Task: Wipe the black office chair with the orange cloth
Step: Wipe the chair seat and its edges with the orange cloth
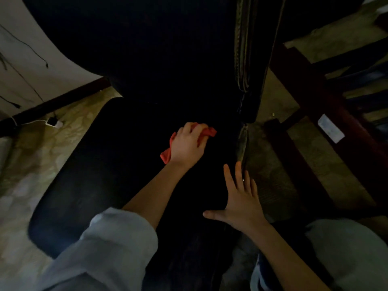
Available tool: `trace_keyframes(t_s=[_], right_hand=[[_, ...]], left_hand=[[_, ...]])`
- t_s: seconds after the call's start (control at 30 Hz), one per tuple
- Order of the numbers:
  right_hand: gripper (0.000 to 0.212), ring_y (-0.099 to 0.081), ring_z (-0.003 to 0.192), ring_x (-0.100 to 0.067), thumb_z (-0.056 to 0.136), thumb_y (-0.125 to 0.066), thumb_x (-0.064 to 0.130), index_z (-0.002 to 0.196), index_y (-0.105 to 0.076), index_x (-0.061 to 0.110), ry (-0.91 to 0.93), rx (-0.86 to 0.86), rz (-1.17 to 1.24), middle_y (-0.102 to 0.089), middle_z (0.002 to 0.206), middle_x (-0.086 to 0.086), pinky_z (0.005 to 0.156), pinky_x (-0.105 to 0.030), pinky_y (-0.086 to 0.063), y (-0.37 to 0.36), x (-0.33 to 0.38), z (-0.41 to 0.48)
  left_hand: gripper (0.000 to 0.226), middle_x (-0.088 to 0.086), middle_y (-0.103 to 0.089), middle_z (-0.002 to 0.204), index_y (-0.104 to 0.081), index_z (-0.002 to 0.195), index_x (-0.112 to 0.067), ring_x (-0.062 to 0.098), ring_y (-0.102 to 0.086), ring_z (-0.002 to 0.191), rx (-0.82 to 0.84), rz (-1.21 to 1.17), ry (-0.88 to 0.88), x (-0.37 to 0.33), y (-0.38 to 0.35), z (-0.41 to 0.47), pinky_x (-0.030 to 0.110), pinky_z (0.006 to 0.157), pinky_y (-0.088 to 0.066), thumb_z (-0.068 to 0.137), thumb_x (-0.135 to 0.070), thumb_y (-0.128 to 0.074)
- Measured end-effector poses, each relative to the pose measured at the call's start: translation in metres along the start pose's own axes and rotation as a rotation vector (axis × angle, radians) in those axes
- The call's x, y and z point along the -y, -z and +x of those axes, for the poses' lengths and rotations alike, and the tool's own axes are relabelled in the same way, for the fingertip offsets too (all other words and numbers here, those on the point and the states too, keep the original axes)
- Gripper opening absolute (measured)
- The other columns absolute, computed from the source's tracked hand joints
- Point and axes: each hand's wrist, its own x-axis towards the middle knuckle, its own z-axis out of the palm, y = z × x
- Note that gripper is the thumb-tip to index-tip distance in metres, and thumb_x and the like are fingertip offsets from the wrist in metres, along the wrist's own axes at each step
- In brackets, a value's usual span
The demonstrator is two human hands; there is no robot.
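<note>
Centrally, a crumpled soft orange cloth (166,155) is gripped in the curled fingers of the left hand (188,143) and pressed onto the smooth, rounded seat of the black office chair (84,185). The right hand (241,198) is laid flat, fingers spread, at the seat's right edge. Wiping is judged under way; what is left cannot be told.

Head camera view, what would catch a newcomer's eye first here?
The orange cloth stands out brightest, bunched in the left hand at the middle of the frame against the dark seat of the black office chair. Just below and to the right, the right hand is spread open with straight fingers near the seat's right edge. Pale floor shows at the left.
</note>
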Motion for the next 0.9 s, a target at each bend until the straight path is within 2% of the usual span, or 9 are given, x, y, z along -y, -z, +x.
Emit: trace_keyframes(t_s=[0.07, 0.17, 0.3, 0.4, 0.53, 0.6, 0.7, 0.8, 0.9], right_hand=[[0.132, 0.023, 0.142, -0.031, 0.062, -0.06, 0.08, 0.142, 0.03, 0.028, 0.018, 0.014, 0.013, 0.04, 0.147, -0.003, 0.115, -0.045, 0.008, 0.002, -0.001, 0.003], [0.131, 0.025, 0.141, -0.03, 0.063, -0.062, 0.077, 0.143, 0.03, 0.028, 0.034, 0.041, 0.044, 0.047, 0.136, 0.004, 0.115, -0.044, 0.009, 0.003, -0.003, 0.006], [0.133, 0.029, 0.139, -0.029, 0.063, -0.066, 0.073, 0.14, 0.033, 0.029, 0.03, 0.05, 0.092, 0.049, 0.133, 0.005, 0.115, -0.042, 0.009, 0.001, -0.002, 0.006], [0.138, 0.032, 0.137, -0.022, 0.059, -0.071, 0.071, 0.126, 0.044, 0.034, -0.001, 0.001, 0.157, 0.051, 0.131, 0.003, 0.114, -0.042, 0.011, -0.002, 0.0, 0.004], [0.149, 0.039, 0.127, -0.018, 0.05, -0.069, 0.079, 0.116, 0.053, 0.025, -0.066, -0.01, 0.133, 0.05, 0.135, -0.002, 0.11, -0.043, 0.018, -0.004, 0.002, 0.004], [0.149, 0.039, 0.127, -0.02, 0.042, -0.059, 0.086, 0.115, 0.055, 0.025, -0.082, -0.001, 0.15, 0.046, 0.141, -0.005, 0.11, -0.043, 0.018, -0.004, 0.0, 0.005], [0.14, 0.034, 0.135, -0.024, 0.035, -0.043, 0.09, 0.12, 0.052, 0.032, -0.046, 0.002, 0.211, 0.048, 0.139, -0.003, 0.112, -0.043, 0.014, -0.003, -0.003, 0.007], [0.14, 0.026, 0.141, -0.025, 0.045, -0.057, 0.082, 0.128, 0.043, 0.031, 0.001, 0.011, 0.254, 0.047, 0.135, 0.001, 0.114, -0.041, 0.01, 0.0, -0.007, 0.01], [0.144, 0.021, 0.143, -0.023, 0.053, -0.072, 0.074, 0.136, 0.037, 0.028, 0.011, 0.0, 0.231, 0.041, 0.145, -0.002, 0.115, -0.042, 0.006, 0.003, -0.01, 0.016]], left_hand=[[0.034, 0.012, -0.054, 0.119, -0.056, 0.125, -0.02, 0.033, -0.053, 0.104, -0.045, -0.028, 0.031, 0.016, 0.007, -0.021, 0.037, 0.088, -0.042, 0.093, -0.031, -0.049], [0.032, 0.012, -0.06, 0.105, -0.055, 0.115, -0.024, 0.031, -0.061, 0.09, -0.069, -0.059, -0.074, 0.03, 0.013, -0.06, 0.037, 0.081, -0.048, 0.087, -0.035, -0.046], [0.029, 0.006, -0.062, 0.103, -0.056, 0.111, -0.027, 0.024, -0.065, 0.087, -0.017, -0.051, -0.257, 0.02, 0.009, -0.079, 0.028, 0.082, -0.039, 0.083, -0.031, -0.049], [0.031, 0.002, -0.061, 0.105, -0.056, 0.113, -0.029, 0.02, -0.063, 0.088, 0.032, -0.026, -0.363, 0.003, 0.005, -0.063, 0.024, 0.086, -0.035, 0.083, -0.035, -0.049], [0.036, 0.006, -0.055, 0.119, -0.054, 0.123, -0.029, 0.028, -0.056, 0.104, 0.201, 0.07, -0.445, -0.026, -0.002, -0.029, 0.048, 0.092, -0.044, 0.088, -0.036, -0.049], [0.039, 0.005, -0.047, 0.131, -0.051, 0.131, -0.03, 0.025, -0.045, 0.118, 0.259, 0.144, -0.414, -0.038, -0.006, -0.011, 0.046, 0.101, -0.034, 0.092, -0.034, -0.052], [0.039, 0.003, -0.046, 0.131, -0.051, 0.132, -0.028, 0.024, -0.044, 0.118, 0.187, 0.128, -0.374, -0.047, -0.011, 0.014, 0.036, 0.096, -0.036, 0.093, -0.03, -0.052], [0.037, 0.003, -0.048, 0.129, -0.052, 0.13, -0.029, 0.025, -0.046, 0.118, 0.094, 0.085, -0.232, -0.052, -0.017, 0.037, 0.034, 0.093, -0.039, 0.093, -0.03, -0.05], [0.037, 0.003, -0.046, 0.132, -0.048, 0.132, -0.03, 0.026, -0.045, 0.12, 0.043, 0.101, -0.121, -0.049, -0.018, 0.05, 0.034, 0.094, -0.039, 0.094, -0.031, -0.047]])
